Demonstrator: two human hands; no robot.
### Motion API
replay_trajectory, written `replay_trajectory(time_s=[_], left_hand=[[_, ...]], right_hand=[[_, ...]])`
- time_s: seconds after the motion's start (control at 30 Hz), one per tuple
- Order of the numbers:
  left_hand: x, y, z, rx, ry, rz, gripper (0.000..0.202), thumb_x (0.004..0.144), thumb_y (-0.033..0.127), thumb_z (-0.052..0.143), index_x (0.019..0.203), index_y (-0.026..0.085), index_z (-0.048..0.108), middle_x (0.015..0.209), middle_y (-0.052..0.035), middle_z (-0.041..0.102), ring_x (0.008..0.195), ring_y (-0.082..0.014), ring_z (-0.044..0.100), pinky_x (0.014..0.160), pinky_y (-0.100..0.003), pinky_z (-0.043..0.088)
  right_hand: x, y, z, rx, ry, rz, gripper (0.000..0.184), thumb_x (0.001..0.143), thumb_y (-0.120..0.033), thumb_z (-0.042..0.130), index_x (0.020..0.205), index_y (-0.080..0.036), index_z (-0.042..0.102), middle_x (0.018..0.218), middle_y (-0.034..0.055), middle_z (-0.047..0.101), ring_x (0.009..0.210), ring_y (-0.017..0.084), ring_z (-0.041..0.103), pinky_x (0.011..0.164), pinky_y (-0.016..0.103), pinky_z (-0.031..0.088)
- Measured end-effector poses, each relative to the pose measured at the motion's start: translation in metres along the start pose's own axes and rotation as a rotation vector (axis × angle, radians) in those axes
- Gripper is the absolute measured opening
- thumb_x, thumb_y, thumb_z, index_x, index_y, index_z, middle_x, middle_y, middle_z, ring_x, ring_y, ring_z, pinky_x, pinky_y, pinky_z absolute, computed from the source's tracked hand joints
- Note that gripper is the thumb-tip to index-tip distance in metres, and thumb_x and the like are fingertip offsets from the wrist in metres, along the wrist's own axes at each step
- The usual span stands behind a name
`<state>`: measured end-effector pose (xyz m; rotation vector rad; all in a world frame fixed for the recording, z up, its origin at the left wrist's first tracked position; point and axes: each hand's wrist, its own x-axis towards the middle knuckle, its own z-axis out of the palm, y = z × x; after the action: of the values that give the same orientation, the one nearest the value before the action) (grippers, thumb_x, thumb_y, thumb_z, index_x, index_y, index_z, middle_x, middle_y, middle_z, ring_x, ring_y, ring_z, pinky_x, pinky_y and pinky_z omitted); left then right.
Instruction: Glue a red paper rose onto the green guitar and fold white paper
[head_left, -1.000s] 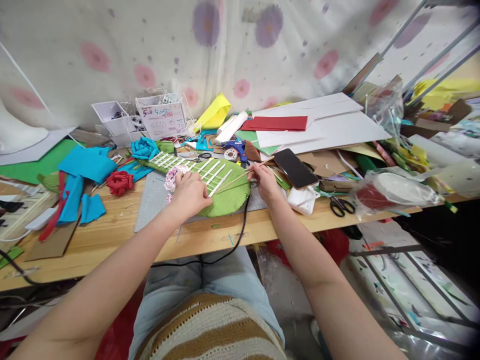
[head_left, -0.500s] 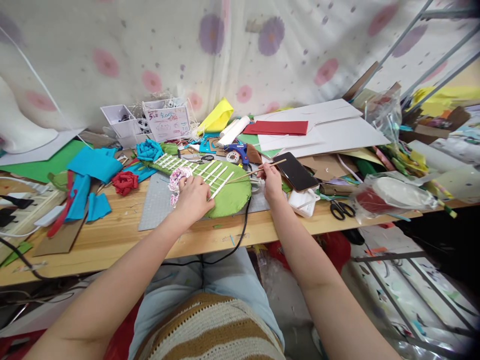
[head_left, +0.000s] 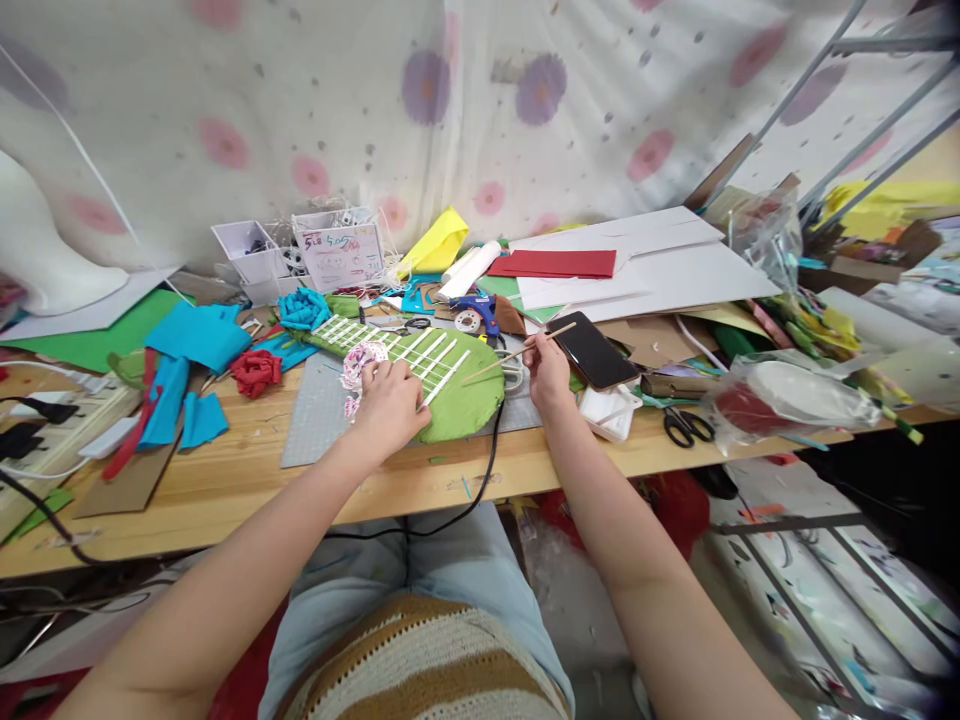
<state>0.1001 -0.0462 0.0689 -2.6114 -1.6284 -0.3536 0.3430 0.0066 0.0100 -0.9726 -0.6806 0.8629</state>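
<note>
Well, left hand [head_left: 391, 402]: your fingers are bent and resting on the green shape [head_left: 471, 408]. The back of your hand hides this grip, so I cannot tell if it has hold of anything.
Right hand [head_left: 549, 370]: your grip is pinched tight on a thin stick [head_left: 511, 357].
Stick ends: one is over the green shape, to the left of your right grip. The other points up and away, by the phone [head_left: 592, 351].
Green shape: it is under your left grip and left of your right one, on a gray mat [head_left: 304, 420].
White strips [head_left: 438, 358]: they sit in a row on the green shape, just past your left grip.
Frilly pink piece [head_left: 361, 362]: right beside your left fingers.
Phone: just right of your right grip, lying flat.
White box [head_left: 609, 414]: right of your right grip, closer to you.
Black scissors [head_left: 688, 427]: farther right, on the table [head_left: 240, 450].
Red paper flower [head_left: 256, 373]: well left of your left grip.
Black cord [head_left: 492, 460]: between your two hands, hanging over the table edge.
</note>
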Motion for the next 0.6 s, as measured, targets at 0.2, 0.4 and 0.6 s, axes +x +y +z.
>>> replay_trajectory(time_s=[0.2, 0.4, 0.6], left_hand=[[-0.001, 0.0, -0.002, -0.025, 0.009, 0.003, 0.01, 0.071, 0.027, 0.06, 0.069, 0.019, 0.065, 0.094, -0.0082, 0.058, 0.1, -0.0267, 0.05, 0.098, -0.047, 0.03], [0.01, -0.02, -0.024, -0.207, 0.118, -0.172, 0.021, 0.077, 0.038, 0.055, 0.074, 0.02, 0.065, 0.092, -0.0066, 0.063, 0.097, -0.0249, 0.055, 0.093, -0.041, 0.038], [0.018, -0.085, -0.034, -0.444, 0.214, -0.492, 0.031, 0.074, 0.046, 0.057, 0.088, 0.018, 0.061, 0.088, -0.0046, 0.063, 0.081, -0.0197, 0.058, 0.074, -0.031, 0.046]], right_hand=[[-0.005, -0.001, 0.003, 0.0, -0.145, 0.066, 0.036, 0.074, -0.052, 0.064, 0.063, -0.019, 0.053, 0.048, -0.0059, 0.046, 0.043, 0.006, 0.042, 0.044, 0.021, 0.032], [-0.004, -0.001, 0.002, -0.031, -0.096, 0.057, 0.036, 0.072, -0.053, 0.065, 0.065, -0.02, 0.054, 0.047, -0.0063, 0.046, 0.045, 0.007, 0.042, 0.047, 0.02, 0.034], [-0.006, -0.008, -0.002, 0.075, -0.124, 0.034, 0.032, 0.073, -0.052, 0.063, 0.075, -0.022, 0.054, 0.058, -0.005, 0.054, 0.052, 0.008, 0.048, 0.051, 0.02, 0.037]])
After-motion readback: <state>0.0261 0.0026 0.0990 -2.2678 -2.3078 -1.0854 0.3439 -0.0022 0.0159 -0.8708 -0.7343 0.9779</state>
